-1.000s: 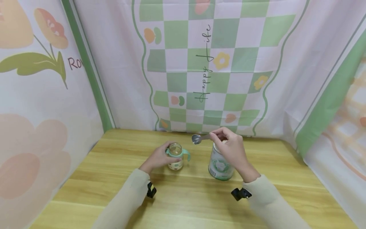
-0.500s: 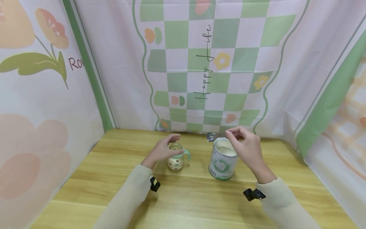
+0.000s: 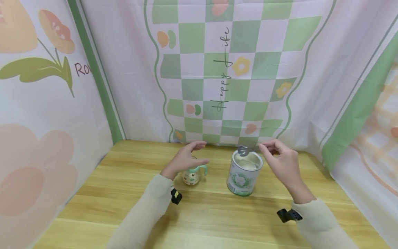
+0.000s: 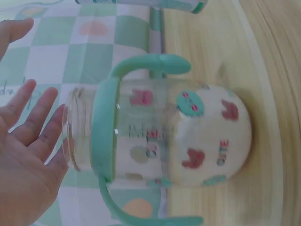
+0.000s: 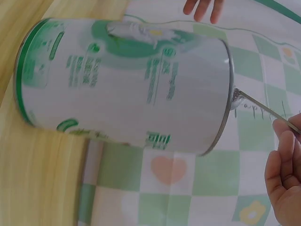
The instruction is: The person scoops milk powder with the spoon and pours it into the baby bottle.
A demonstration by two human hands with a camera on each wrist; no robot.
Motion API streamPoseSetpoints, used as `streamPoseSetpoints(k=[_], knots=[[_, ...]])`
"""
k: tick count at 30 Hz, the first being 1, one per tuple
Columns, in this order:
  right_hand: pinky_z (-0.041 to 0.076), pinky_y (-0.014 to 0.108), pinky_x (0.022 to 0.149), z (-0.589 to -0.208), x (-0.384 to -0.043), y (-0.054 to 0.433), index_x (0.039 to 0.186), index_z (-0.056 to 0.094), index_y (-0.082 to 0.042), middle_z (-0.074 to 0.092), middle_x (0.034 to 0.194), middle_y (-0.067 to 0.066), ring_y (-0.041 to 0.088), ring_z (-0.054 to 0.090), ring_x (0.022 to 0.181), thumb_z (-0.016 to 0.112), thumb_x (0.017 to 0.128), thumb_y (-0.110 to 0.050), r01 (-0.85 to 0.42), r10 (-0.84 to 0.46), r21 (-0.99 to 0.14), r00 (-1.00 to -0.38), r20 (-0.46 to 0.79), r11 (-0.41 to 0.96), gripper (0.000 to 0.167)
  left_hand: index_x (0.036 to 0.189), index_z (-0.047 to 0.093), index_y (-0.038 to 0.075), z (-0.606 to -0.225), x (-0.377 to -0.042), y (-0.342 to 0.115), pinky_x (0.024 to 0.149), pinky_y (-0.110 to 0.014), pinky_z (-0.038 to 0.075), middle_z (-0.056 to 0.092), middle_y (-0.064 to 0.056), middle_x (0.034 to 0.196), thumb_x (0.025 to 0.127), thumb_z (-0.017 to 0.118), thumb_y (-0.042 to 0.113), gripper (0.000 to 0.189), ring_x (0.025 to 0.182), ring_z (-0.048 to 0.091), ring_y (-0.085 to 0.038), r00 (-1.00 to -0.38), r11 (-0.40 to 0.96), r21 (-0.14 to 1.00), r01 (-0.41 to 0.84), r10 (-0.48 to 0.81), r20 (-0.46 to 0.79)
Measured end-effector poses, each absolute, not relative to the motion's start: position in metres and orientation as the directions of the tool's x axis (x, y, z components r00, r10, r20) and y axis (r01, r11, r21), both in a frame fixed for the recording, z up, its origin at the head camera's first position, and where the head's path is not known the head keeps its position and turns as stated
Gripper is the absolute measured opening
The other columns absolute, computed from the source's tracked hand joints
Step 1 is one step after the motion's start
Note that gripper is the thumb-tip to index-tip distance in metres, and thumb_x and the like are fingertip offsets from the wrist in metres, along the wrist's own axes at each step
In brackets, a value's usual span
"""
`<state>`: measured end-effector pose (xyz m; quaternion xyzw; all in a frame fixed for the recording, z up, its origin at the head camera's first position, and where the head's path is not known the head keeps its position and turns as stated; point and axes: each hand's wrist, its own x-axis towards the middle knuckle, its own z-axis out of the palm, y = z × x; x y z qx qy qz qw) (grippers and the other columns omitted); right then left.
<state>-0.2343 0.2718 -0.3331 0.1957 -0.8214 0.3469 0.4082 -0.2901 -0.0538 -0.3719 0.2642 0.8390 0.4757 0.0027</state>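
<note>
My right hand (image 3: 281,160) pinches the handle of a metal spoon (image 3: 244,150), whose bowl hangs over the mouth of an uncovered milk powder can (image 3: 242,180). Pale powder shows inside the can, which stands upright; the right wrist view has the spoon's tip right at its rim. My left hand (image 3: 185,160) is spread beside and over the top of a baby bottle (image 3: 191,177), fingers straight and thumb apart. In the left wrist view, the bottle (image 4: 160,134) has no cap, a mint collar with two handles, printed bears, and a whitish content in its lower part.
A wood-grain table (image 3: 205,218) carries the bottle and, to its right, the can. Behind the table hangs a checkered green and white cloth (image 3: 214,86), with a floral cloth (image 3: 37,145) at the left side.
My right hand has moved right with the spoon, from beside the bottle to over the can. The left hand has let go of the bottle and shifted slightly up and right.
</note>
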Motion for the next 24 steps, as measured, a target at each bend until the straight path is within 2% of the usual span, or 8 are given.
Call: streamPoseSetpoints(k=[7,13,17,24], knots=[[0.042,0.008,0.061,-0.340,-0.231,0.284,0.088,0.071,-0.002,0.068,0.074,0.002,-0.003,0.055,0.066,0.074,0.090,-0.005,-0.552,-0.036,-0.420,-0.635,0.772,0.721,0.005,0.146,0.051,0.019,-0.366,-0.290,-0.035,0.113,-0.044,0.033,0.054,0.000,0.143,0.086,0.081,0.038,0.070,0.133,0.047,-0.018,-0.844,0.429,0.768,0.475,0.470,0.259],[0.041,0.010,0.056,-0.348,-0.229,0.290,0.088,0.071,-0.004,0.067,0.073,0.000,0.001,0.055,0.064,0.074,0.090,-0.007,-0.513,-0.041,-0.416,-0.665,0.746,0.751,0.005,0.146,0.050,0.020,-0.363,-0.288,-0.018,0.114,-0.038,0.034,0.054,0.003,0.143,0.085,0.082,0.038,0.071,0.133,0.047,-0.014,-0.825,0.408,0.769,0.492,0.500,0.263],[0.041,0.010,0.056,-0.351,-0.230,0.291,0.087,0.071,-0.005,0.067,0.072,-0.001,0.003,0.056,0.064,0.075,0.089,-0.007,-0.506,-0.059,-0.391,-0.665,0.744,0.769,0.006,0.146,0.050,0.016,-0.365,-0.287,-0.006,0.112,-0.034,0.035,0.054,0.001,0.144,0.084,0.083,0.035,0.074,0.132,0.048,-0.014,-0.813,0.394,0.771,0.500,0.519,0.263],[0.041,0.009,0.055,-0.352,-0.233,0.286,0.085,0.071,-0.006,0.067,0.072,-0.001,0.012,0.060,0.064,0.076,0.088,-0.009,-0.506,-0.107,-0.351,-0.674,0.731,0.788,0.007,0.148,0.048,0.017,-0.370,-0.285,0.013,0.110,-0.036,0.038,0.052,-0.002,0.145,0.081,0.085,0.040,0.080,0.132,0.048,-0.016,-0.803,0.402,0.770,0.495,0.552,0.228]])
